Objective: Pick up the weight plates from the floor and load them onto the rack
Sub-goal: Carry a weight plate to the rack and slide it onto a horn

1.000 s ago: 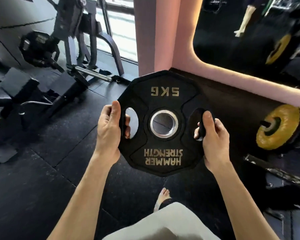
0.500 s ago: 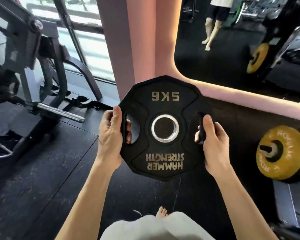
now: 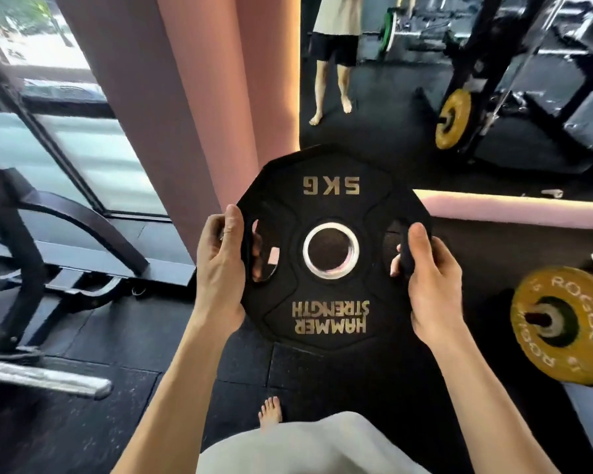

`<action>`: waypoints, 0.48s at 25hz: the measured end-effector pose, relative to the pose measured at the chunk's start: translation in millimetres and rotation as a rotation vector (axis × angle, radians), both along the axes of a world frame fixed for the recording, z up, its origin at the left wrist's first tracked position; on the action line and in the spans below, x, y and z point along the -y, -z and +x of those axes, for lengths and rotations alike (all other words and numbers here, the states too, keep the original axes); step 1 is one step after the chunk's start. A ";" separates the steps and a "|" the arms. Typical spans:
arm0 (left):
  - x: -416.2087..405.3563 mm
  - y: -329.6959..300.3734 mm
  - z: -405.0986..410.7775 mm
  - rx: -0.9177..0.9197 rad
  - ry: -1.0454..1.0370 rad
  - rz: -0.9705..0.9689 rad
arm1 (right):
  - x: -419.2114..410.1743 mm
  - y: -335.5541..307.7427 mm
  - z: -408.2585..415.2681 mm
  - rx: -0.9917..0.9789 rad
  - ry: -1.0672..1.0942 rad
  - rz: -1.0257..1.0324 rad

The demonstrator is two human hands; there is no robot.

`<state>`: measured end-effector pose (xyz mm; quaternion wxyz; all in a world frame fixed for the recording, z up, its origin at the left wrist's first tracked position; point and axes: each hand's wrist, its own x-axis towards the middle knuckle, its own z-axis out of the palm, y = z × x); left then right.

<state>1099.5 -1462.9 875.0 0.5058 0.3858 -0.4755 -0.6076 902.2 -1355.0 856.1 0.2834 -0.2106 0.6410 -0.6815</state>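
A black 5 kg weight plate (image 3: 329, 200), marked HAMMER STRENGTH upside down, is held up flat-faced in front of me above the floor. My left hand (image 3: 220, 268) grips its left edge with fingers curled through the left grip hole. My right hand (image 3: 428, 282) grips the right edge through the right hole, thumb on the face. A yellow plate (image 3: 575, 340) sits on a horizontal peg of the rack at the right, low down.
A pink pillar (image 3: 172, 97) stands ahead, with a wall mirror (image 3: 459, 63) to its right that shows a standing person. A dark machine frame (image 3: 21, 213) with a steel bar (image 3: 48, 379) fills the left. Black rubber floor (image 3: 83, 439) lies below; my bare foot (image 3: 270, 412) is on it.
The view has lifted and swung left to right: the pillar and mirror now fill the upper frame. Both hands keep the same hold on the plate, carried slightly higher and nearer the yellow plate.
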 end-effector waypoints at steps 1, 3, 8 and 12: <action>24.8 -5.7 -8.4 0.009 0.035 -0.001 | 18.2 -4.4 -4.7 0.008 0.029 -0.013; 64.2 -14.6 -26.4 0.016 0.076 -0.011 | 47.1 -11.6 -15.3 -0.001 0.072 -0.030; 153.3 -21.4 -105.4 0.009 0.234 0.008 | 108.0 -14.6 -70.2 0.003 0.256 -0.080; 203.9 -20.2 -191.7 0.034 0.379 -0.031 | 135.9 -14.5 -132.4 -0.009 0.386 -0.115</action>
